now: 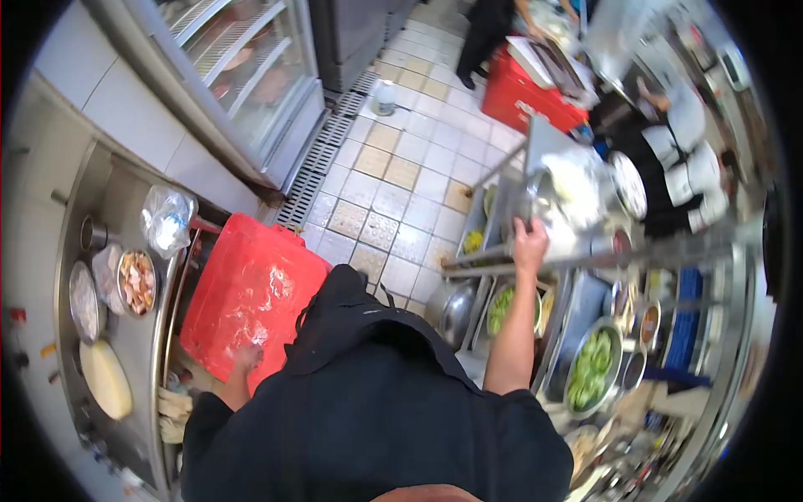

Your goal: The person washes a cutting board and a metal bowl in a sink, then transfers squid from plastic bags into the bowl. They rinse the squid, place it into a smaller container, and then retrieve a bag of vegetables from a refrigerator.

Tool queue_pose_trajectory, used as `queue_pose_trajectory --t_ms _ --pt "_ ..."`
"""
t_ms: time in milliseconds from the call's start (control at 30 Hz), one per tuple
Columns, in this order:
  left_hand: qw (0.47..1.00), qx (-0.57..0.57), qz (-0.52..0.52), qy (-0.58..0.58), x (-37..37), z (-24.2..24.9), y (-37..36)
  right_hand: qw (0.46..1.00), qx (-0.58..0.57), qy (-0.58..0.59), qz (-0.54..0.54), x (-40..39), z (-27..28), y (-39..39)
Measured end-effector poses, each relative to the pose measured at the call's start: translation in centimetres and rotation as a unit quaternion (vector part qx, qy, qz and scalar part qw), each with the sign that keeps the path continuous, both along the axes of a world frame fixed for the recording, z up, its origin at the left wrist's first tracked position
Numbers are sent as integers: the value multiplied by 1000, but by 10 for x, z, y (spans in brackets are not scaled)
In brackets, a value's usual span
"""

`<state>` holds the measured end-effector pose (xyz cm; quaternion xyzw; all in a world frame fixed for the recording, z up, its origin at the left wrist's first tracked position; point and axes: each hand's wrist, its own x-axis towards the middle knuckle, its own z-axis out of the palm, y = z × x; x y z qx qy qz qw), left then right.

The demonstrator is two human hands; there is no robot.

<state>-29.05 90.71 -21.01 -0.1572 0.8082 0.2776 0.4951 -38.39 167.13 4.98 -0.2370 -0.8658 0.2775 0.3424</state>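
Observation:
My right hand is closed on the near rim of a metal bowl at the right-hand counter. White food, perhaps in a clear plastic bag, shows in or beside the bowl; blur hides which. My left hand is low at the left, over the near edge of a large red lid smeared with white residue. Its fingers are blurred, and I cannot make out whether they hold anything.
A steel sink counter at the left bears a bowl of cut food and a pale melon-like item. Green vegetables fill a bowl at the right. Ahead, a person stands by a red box; a white container is on the floor.

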Motion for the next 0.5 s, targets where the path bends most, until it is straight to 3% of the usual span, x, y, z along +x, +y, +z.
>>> queue_pose_trajectory --t_ms 33,67,100,133,167,233,300,367,400,433,467,500 --pt "972 39 232 -25 -1 -13 15 998 51 -31 -28 -12 -10 15" --pt "989 94 -43 103 -9 -40 22 992 101 -57 -58 -22 -21 28" --pt "913 131 -316 223 -21 -72 24 983 91 -138 -86 -28 -34 44" --pt "750 148 -562 317 -29 -91 29 973 106 -168 -116 -35 -52 57" --pt "817 124 -510 236 -43 -99 45 964 74 -206 -149 -43 -55 59" --pt "914 85 -392 57 -103 -108 90 944 123 -253 -170 -45 -76 77" --pt "906 52 -420 27 -176 -103 128 934 99 -296 -174 -36 -102 109" --pt "792 18 -590 157 -267 -98 167 908 6 -364 -208 -53 -79 111" --pt "809 7 -556 192 -313 -99 184 896 -10 -404 -185 -57 -72 119" --pt "817 -50 -555 150 -365 -92 212 879 -27 -446 -166 -60 -62 127" --pt "766 -43 -613 189 -418 -79 234 869 -59 -468 -150 -63 -48 130" --pt "854 -55 -468 220 -461 -32 266 858 -94 -487 -137 -69 -33 132"
